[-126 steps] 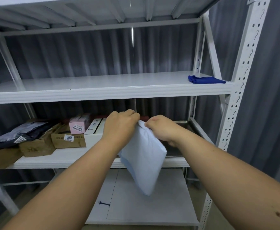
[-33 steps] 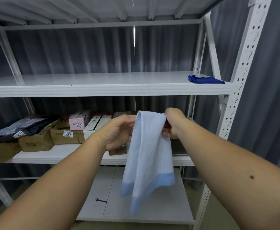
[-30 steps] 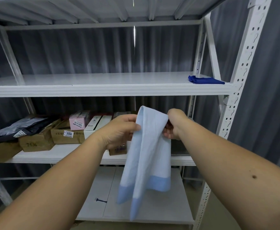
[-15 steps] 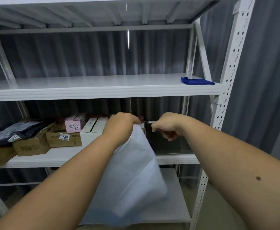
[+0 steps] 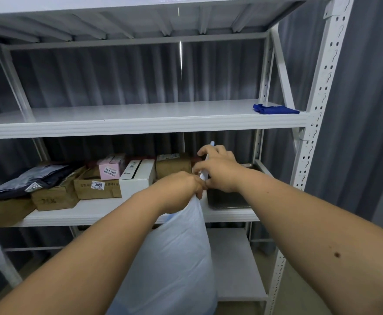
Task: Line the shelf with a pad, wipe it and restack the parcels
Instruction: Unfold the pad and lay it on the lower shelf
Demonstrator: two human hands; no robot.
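Parcels [image 5: 56, 189] crowd the left of a white rack's lower shelf [image 5: 90, 211]. At centre, the left hand [image 5: 181, 189] grips the gathered top of a pale blue pad [image 5: 174, 258], which hangs before the rack. The right hand [image 5: 217, 173] pinches the pad's upper edge, fingers partly spread. A blue cloth [image 5: 274, 109] lies at the right end of the shelf above [image 5: 140, 114].

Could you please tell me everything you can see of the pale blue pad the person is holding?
The pale blue sheet-like pad looks thin, soft and faintly glossy, like a disposable liner. It hangs in front of the white metal rack, bunched at its top edge and billowing wider below, its bottom cut off by the frame. The left hand grips the gathered top; the right hand pinches a narrow strip of it that rises above the fingers. It touches no shelf.
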